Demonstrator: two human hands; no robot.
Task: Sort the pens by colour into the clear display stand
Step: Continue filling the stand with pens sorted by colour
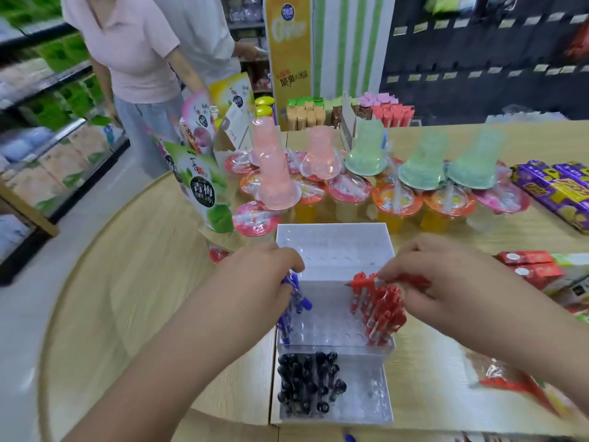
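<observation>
1. The clear display stand (333,247) sits dead centre on the wooden table (165,282). It's stepped, three tiers, running from 12 o'clock (back, top tier) down to 6 o'clock (front, lowest tier).
2. Top tier at 12 looks bare, just rows of holes.
3. Middle tier: blue pens (291,309) stand at its 9 o'clock end, red pens (381,314) are bunched at its 3 o'clock end.
4. Front tier at 6: black pens (307,382) packed on the left part, right part only holes.
5. Left hand (255,282) is at 9 o'clock of the stand, fingers curled down around the tops of the blue pens. Can't tell how many it actually grips.
6. Right hand (439,275) is at 3 o'clock, fingertips pinched on a single red pen (366,281) held roughly flat just above the red bunch, tip pointing toward 9.
7. Jelly cups (395,199) line up past the stand at 12.
</observation>
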